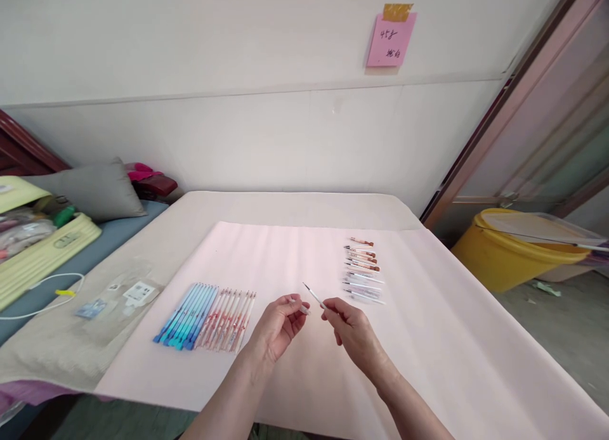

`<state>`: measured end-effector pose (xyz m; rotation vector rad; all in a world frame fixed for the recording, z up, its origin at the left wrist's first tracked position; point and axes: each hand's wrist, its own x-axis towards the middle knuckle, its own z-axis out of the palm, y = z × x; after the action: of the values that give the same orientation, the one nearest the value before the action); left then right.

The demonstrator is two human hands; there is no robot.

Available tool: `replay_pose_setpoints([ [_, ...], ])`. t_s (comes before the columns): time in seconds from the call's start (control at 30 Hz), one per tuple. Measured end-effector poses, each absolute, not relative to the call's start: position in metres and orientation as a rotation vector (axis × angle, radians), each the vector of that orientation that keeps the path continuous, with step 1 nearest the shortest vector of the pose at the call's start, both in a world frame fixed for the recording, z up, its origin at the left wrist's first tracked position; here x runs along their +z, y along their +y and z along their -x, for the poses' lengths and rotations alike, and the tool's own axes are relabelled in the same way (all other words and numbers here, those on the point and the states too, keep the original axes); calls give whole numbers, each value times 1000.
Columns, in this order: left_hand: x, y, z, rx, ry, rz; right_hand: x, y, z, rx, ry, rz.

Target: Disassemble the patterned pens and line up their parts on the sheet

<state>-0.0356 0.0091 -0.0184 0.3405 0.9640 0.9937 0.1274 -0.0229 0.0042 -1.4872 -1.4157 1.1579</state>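
Over the pink paper sheet [295, 250] on the table, my right hand [354, 332] pinches a thin white pen refill [314, 294] that points up and to the left. My left hand [278, 326] is curled beside it, fingers closed on a small pale piece [304, 309], perhaps a cap. To the left lies a neat row of blue and pink pens [207, 316]. Behind my right hand lies a column of small pen parts [362, 272], brown ones at the far end and clear ones nearer.
A clear plastic bag with labels [118, 297] lies on the beige cloth at the left. A yellow case [42, 250], a grey pillow [95, 189] and a white cable [47, 294] are further left. A yellow tub [509, 250] stands on the floor at the right.
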Motion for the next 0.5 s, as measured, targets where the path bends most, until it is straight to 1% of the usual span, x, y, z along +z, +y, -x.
replay_pose_setpoints([
  [0.23,-17,3,30,955,939,-500,-7,-26,-120,735,-1829,1539],
  [0.37,-21,-2,23,957,966,-519,-11,-29,-115,509,-1987,1639],
  [0.5,-26,-6,17,952,946,-479,-15,-31,-115,376,-2124,1651],
])
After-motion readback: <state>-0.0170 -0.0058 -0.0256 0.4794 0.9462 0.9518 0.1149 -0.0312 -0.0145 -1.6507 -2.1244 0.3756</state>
